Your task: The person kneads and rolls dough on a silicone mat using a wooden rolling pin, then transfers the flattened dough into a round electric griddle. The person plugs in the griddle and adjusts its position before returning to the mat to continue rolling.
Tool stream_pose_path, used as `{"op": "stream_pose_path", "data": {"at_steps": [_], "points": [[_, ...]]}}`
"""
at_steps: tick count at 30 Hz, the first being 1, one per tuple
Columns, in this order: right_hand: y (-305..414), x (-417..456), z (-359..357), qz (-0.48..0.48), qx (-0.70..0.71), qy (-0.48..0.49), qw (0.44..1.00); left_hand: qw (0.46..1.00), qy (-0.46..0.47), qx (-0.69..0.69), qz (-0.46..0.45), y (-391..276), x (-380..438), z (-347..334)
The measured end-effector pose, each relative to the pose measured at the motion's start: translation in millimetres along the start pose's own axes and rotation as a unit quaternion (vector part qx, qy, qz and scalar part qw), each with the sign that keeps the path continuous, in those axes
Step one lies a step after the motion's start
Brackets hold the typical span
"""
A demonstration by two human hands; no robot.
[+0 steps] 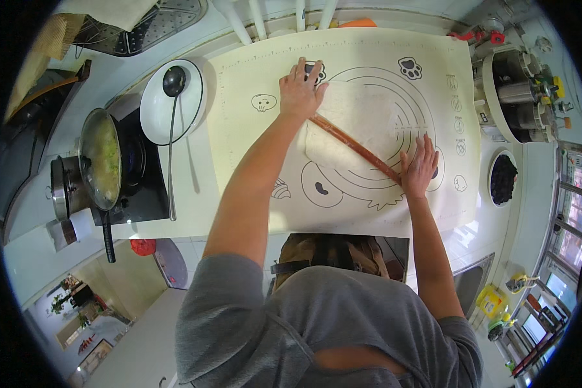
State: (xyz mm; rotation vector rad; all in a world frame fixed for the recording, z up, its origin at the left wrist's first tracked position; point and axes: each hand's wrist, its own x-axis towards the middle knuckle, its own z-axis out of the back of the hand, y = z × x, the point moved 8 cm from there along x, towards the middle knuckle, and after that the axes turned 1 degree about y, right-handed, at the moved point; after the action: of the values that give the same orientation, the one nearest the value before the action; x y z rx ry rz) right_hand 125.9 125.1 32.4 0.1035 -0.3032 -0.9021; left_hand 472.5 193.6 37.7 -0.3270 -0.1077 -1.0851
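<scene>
A brown wooden rolling pin lies diagonally across a thin, pale sheet of dough. My left hand rests flat over the pin's upper left end, fingers spread towards a printed paw. At the lower right end, my right hand lies palm down with its fingers apart; the pin runs in under its palm. Neither hand has its fingers wrapped round the pin, and both pin ends are hidden. Beneath everything spreads a cream pastry mat printed with circles and cartoon figures.
Left of the mat, a ladle leans in a white bowl. Beyond it a lidded pan sits on a black hob. To the right stand a rack of jars and a bowl of dark food.
</scene>
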Motion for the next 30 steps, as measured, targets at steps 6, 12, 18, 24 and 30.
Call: {"op": "stream_pose_path", "data": {"at_steps": [6,12,18,24,30], "points": [[32.4,-59.3,18.7,0.024,0.077,0.053,0.995,0.996,0.079,-0.036,-0.025,16.7,-101.5,18.4],[17.4,-32.7,30.3,0.07,0.152,0.121,0.978,0.959,0.091,-0.248,0.101,31.0,-233.6,46.3],[51.1,101.9,-37.4,0.111,-0.021,0.041,0.993,0.986,-0.058,-0.096,0.121,22.1,-162.0,49.1],[70.4,154.1,-39.2,0.141,0.08,-0.017,0.987,0.992,-0.007,-0.012,0.122,37.2,-104.3,42.8],[1.0,-12.9,6.5,0.174,0.075,0.115,0.975,0.993,0.081,-0.068,0.042,-37.1,-234.3,53.8]]}}
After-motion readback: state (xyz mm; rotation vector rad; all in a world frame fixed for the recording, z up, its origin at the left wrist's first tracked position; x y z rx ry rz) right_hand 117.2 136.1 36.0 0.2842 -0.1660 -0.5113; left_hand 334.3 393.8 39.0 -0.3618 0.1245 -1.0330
